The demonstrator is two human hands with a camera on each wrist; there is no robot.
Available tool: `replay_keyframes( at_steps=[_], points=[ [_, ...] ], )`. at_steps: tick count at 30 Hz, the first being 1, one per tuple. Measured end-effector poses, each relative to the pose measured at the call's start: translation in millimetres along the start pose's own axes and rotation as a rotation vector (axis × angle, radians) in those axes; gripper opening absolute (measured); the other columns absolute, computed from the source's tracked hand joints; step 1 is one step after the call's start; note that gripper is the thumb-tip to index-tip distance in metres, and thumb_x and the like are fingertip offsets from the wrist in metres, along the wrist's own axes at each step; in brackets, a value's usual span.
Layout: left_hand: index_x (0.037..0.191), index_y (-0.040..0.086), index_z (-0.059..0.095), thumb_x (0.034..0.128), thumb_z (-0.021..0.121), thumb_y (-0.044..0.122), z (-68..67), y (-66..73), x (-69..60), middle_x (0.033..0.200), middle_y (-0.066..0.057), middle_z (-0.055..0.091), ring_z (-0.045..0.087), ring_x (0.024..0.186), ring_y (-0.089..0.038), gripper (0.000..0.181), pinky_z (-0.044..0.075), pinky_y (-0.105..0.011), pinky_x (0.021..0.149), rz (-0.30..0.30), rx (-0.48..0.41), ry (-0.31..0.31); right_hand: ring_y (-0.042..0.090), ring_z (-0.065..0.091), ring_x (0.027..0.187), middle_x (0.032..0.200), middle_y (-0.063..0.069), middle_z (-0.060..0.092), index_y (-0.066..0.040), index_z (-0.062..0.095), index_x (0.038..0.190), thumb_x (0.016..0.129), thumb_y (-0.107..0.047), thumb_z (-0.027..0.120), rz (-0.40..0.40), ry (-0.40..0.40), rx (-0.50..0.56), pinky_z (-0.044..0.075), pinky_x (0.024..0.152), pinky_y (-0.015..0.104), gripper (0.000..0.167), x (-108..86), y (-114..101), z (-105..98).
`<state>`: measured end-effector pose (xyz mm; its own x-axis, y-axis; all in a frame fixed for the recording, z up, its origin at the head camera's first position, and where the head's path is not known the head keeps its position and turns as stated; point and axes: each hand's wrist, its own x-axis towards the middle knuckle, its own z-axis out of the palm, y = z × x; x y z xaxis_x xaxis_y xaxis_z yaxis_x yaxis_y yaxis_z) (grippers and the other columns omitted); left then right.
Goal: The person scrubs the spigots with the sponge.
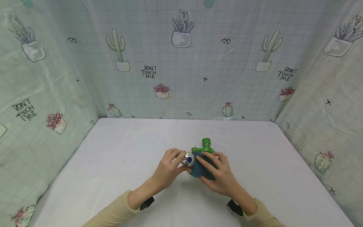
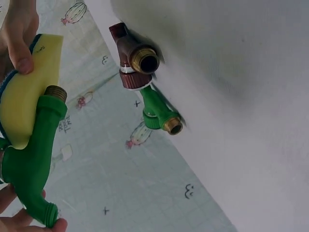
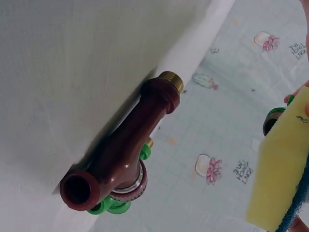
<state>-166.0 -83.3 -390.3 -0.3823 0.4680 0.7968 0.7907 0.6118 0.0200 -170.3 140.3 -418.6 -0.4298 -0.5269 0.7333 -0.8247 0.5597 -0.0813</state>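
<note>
My left hand [image 1: 167, 167] grips a green tap [image 2: 43, 130] with a threaded end; in the head view its silver knob [image 1: 188, 159] with a blue centre shows. With bent fingers and thumb my right hand [image 1: 222, 176] holds a sponge [image 1: 202, 167], blue scouring side up. In the left wrist view, the sponge's yellow side [image 2: 21, 108] lies against the green tap's body. Near the hands a maroon tap [image 3: 128, 135] with a brass thread sits on the table; the head view does not show it. Close to it is a second green tap [image 1: 206, 146].
A white table [image 1: 136, 142] spreads around the hands. Cloth walls [image 1: 195, 63] printed with cacti stand behind it and at both sides. Dark straps [image 1: 146, 203] are at the wrists.
</note>
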Motion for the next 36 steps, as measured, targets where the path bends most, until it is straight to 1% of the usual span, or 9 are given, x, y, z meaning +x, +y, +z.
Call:
replay_keyframes(
  at_steps=[4,7,11,14,18,21,27,32,36],
  points=[
    [0.113,0.004,0.055,0.0612,0.077,0.016,-6.4,-1.1,2.7,0.097,-0.005,0.059,0.055,0.094,-0.017,0.057,0.049,-0.022,0.079,-0.023,-0.074,-0.058,0.025,0.038,0.100,0.124,0.013,0.049,-0.012,0.054,0.123,0.077,-0.040,0.064,0.030,0.019,0.028,0.031,0.078,0.041,0.054,-0.7,2,2],
    [0.120,0.006,0.052,0.0669,0.073,0.002,-12.1,-3.5,5.2,0.104,-0.005,0.058,0.055,0.099,-0.017,0.057,0.049,-0.018,0.081,-0.033,-0.112,-0.126,0.024,0.037,0.101,0.124,0.013,0.048,-0.013,0.054,0.123,0.083,-0.047,0.053,0.063,0.032,0.044,0.031,0.078,0.041,0.053,-1.5,4,0],
    [0.121,0.007,0.053,0.0709,0.066,-0.010,-15.1,-6.0,7.2,0.108,-0.009,0.057,0.055,0.103,-0.019,0.054,0.049,-0.018,0.081,-0.046,-0.077,-0.154,0.024,0.037,0.101,0.124,0.014,0.048,-0.013,0.053,0.124,0.084,-0.049,0.049,0.077,0.035,0.053,0.032,0.078,0.041,0.054,-0.5,6,-3],
    [0.113,0.006,0.059,0.0703,0.068,-0.007,-14.7,-6.8,7.9,0.103,-0.009,0.058,0.056,0.099,-0.019,0.045,0.050,-0.020,0.078,-0.043,0.007,-0.139,0.024,0.037,0.101,0.124,0.014,0.049,-0.012,0.054,0.123,0.083,-0.048,0.050,0.077,0.046,0.062,0.035,0.078,0.041,0.054,0.1,7,-4],
    [0.103,0.005,0.064,0.0676,0.073,0.001,-12.0,-7.3,6.7,0.093,-0.007,0.059,0.057,0.089,-0.016,0.037,0.052,-0.019,0.068,0.002,0.166,-0.126,0.022,0.038,0.102,0.124,0.013,0.049,-0.012,0.054,0.123,0.083,-0.048,0.050,0.099,0.067,0.090,0.037,0.077,0.040,0.054,-0.7,8,-6],
    [0.100,0.005,0.065,0.0660,0.075,0.003,-8.7,-7.6,5.3,0.088,-0.008,0.058,0.058,0.082,-0.017,0.035,0.053,-0.021,0.065,0.030,0.239,-0.098,0.021,0.037,0.103,0.125,0.012,0.049,-0.013,0.053,0.124,0.083,-0.048,0.050,0.113,0.064,0.099,0.037,0.078,0.039,0.054,-1.6,8,-7],
    [0.095,0.001,0.065,0.0668,0.074,0.005,-2.6,-7.3,7.5,0.082,-0.010,0.059,0.058,0.074,-0.018,0.031,0.054,-0.031,0.070,0.041,0.257,-0.024,0.024,0.038,0.101,0.124,0.013,0.049,-0.012,0.054,0.123,0.083,-0.047,0.051,0.073,0.068,0.067,0.037,0.077,0.040,0.053,-3.1,4,-5],
    [0.093,0.000,0.065,0.0728,0.068,0.010,0.4,-6.8,8.6,0.080,-0.011,0.060,0.059,0.073,-0.020,0.022,0.051,-0.047,0.077,0.052,0.283,0.018,0.026,0.040,0.099,0.124,0.014,0.050,-0.012,0.055,0.122,0.084,-0.046,0.050,0.047,0.074,0.038,0.035,0.077,0.042,0.052,-1.3,4,-5],
    [0.091,-0.001,0.066,0.0781,0.062,0.012,1.4,-6.1,7.7,0.079,-0.011,0.060,0.059,0.071,-0.021,0.018,0.049,-0.052,0.077,0.047,0.298,0.048,0.027,0.040,0.100,0.123,0.014,0.050,-0.013,0.055,0.122,0.081,-0.042,0.056,0.011,0.054,0.014,0.034,0.078,0.042,0.050,-1.8,4,-4]
  ],
)
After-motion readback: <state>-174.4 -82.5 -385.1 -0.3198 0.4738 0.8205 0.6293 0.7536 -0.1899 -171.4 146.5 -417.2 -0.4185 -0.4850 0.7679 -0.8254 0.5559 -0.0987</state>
